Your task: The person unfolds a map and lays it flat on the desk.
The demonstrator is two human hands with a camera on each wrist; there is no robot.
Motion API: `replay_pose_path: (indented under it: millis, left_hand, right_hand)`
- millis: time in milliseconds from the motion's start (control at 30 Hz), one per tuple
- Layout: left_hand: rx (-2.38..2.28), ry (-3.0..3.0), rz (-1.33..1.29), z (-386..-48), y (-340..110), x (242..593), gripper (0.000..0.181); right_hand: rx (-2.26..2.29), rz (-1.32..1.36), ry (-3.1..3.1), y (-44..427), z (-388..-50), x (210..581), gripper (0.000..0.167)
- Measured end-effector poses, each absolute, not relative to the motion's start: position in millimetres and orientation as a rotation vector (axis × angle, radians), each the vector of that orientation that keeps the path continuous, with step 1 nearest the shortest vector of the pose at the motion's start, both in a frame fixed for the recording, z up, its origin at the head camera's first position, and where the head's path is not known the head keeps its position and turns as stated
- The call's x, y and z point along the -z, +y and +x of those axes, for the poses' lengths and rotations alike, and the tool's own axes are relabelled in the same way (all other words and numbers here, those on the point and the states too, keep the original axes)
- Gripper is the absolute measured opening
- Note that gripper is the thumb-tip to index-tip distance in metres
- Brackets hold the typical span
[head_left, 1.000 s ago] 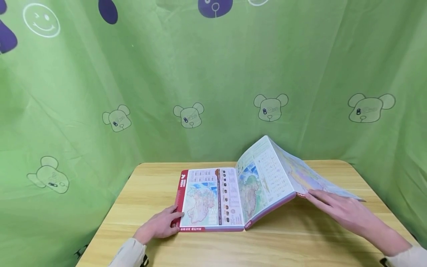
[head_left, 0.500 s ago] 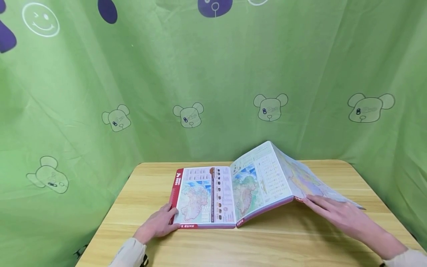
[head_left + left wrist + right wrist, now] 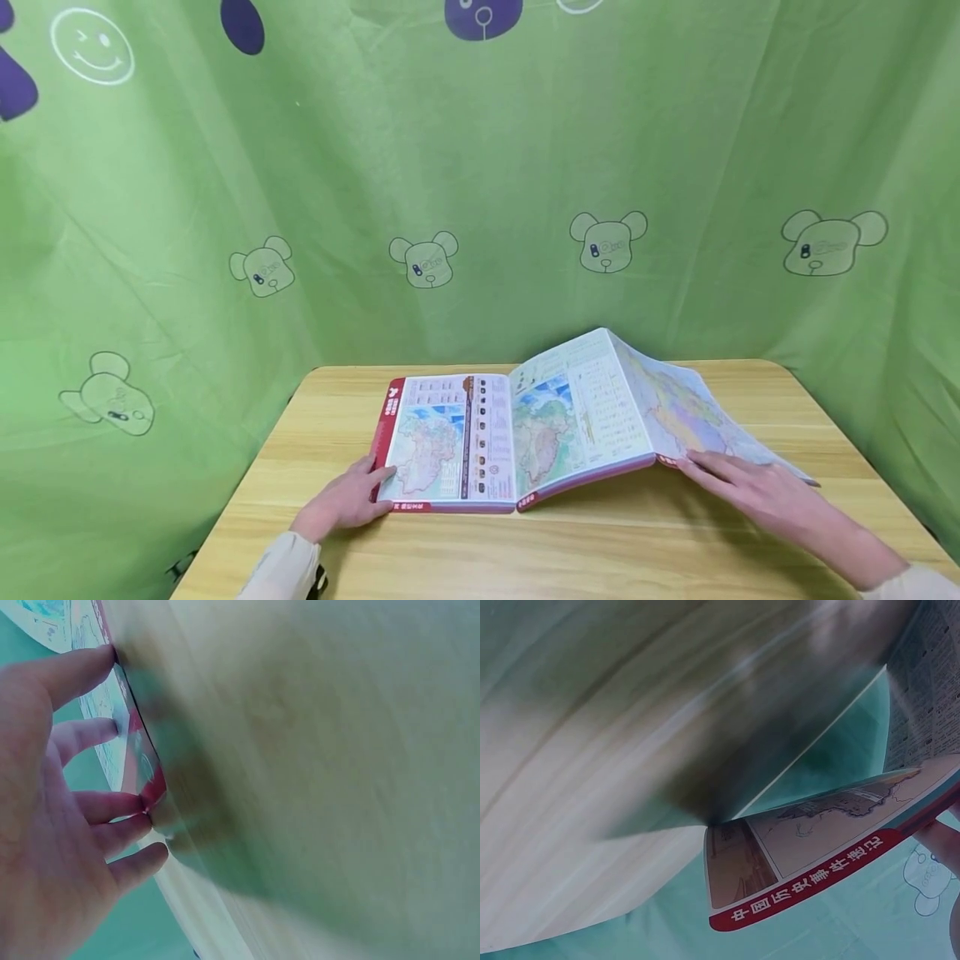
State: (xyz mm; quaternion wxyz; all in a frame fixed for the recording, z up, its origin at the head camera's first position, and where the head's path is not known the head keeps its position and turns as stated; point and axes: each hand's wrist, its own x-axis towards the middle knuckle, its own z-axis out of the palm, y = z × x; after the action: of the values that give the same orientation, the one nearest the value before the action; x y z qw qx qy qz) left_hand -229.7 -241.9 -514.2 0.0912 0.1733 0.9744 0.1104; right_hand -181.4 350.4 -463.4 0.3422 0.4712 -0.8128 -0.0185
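Note:
A fold-out map (image 3: 427, 458) with red edge strips lies spread in a zigzag on the table. Its left part is flat, while the middle panel (image 3: 585, 408) rises to a ridge and the right panel (image 3: 690, 417) slopes down from there. My left hand (image 3: 341, 500) is at the near left corner of the map, its gently bent fingertips touching the edge in the left wrist view. Over on the other side, my right hand (image 3: 772, 500) rests its extended fingers on the near edge of the right panel. The right wrist view shows the raised underside (image 3: 802, 855); most of that hand is cut off.
The light wooden table (image 3: 525, 558) has rounded far corners. Behind it and at both sides hangs a green curtain (image 3: 480, 167) printed with bear heads; the map's ridge stands close to it.
The map has shifted left and its ridge has sunk lower and wider. My left hand has moved slightly left. My right hand has come a little left and nearer with the right panel.

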Motion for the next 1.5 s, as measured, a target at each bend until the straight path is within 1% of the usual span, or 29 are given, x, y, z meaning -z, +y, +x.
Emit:
replay_pose_path:
  millis: [367,833,967,1133,1200,1300,1433,1467,1500]
  left_hand:
    - [-0.354,2.910,0.411,-232,-246,511,0.061]
    - [-0.353,2.930,0.375,-236,-256,514,0.061]
    - [-0.325,2.934,0.348,-236,-255,514,0.059]
    - [-0.324,2.926,0.318,-236,-250,511,0.054]
    - [-0.320,2.928,0.312,-236,-248,512,0.053]
    - [-0.306,2.930,0.298,-237,-246,514,0.057]
    - [-0.302,2.932,0.262,-238,-243,515,0.068]
    - [-0.296,2.933,0.257,-238,-242,515,0.070]
    - [-0.297,2.931,0.249,-238,-242,515,0.072]
  right_hand:
    - [0.098,1.210,-2.223,347,-179,477,0.052]
    - [0.170,1.174,-2.341,347,-177,495,0.062]
    - [0.160,1.205,-2.369,347,-177,499,0.051]
    - [0.161,1.257,-2.395,351,-182,499,0.053]
    - [0.175,1.279,-2.390,352,-183,501,0.049]
    - [0.188,1.307,-2.366,354,-186,505,0.039]
    - [0.190,1.323,-2.351,357,-188,508,0.039]
    - [0.193,1.325,-2.349,357,-188,509,0.042]
    - [0.191,1.325,-2.348,358,-189,509,0.040]
